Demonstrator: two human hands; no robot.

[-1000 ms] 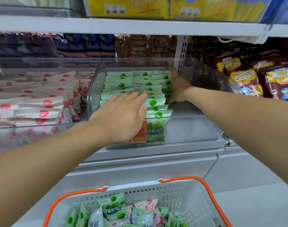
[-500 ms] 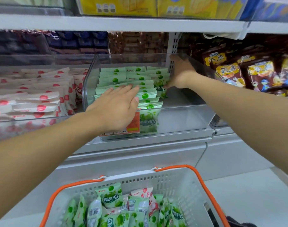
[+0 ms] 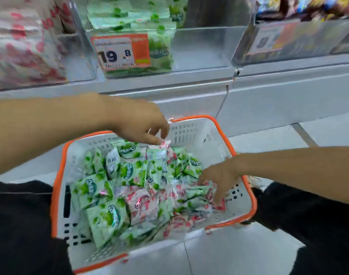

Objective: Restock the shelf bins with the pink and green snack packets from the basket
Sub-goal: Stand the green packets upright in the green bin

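Observation:
The white basket with an orange rim (image 3: 58,175) sits low between my knees, filled with several green packets (image 3: 108,217) and pink packets (image 3: 143,203). My left hand (image 3: 138,124) hangs over the basket's far side, fingertips pinching the top edge of a pink packet (image 3: 166,144). My right hand (image 3: 219,175) reaches down into the basket's right side, fingers extended among the packets, one fingertip touching a pink packet (image 3: 219,206). Above, the clear green-packet bin (image 3: 199,48) holds a stack on its left half. The pink-packet bin (image 3: 20,46) is at the upper left.
An orange and white price tag (image 3: 120,52) hangs on the green bin's front. A third bin (image 3: 288,42) with dark snack bags stands at the upper right. The grey shelf base (image 3: 269,96) runs behind the basket. The view is motion-blurred.
Both hands have left the green bin and dropped into the basket. My view has tilted down from the shelf to the basket. The left hand now pinches a pink packet.

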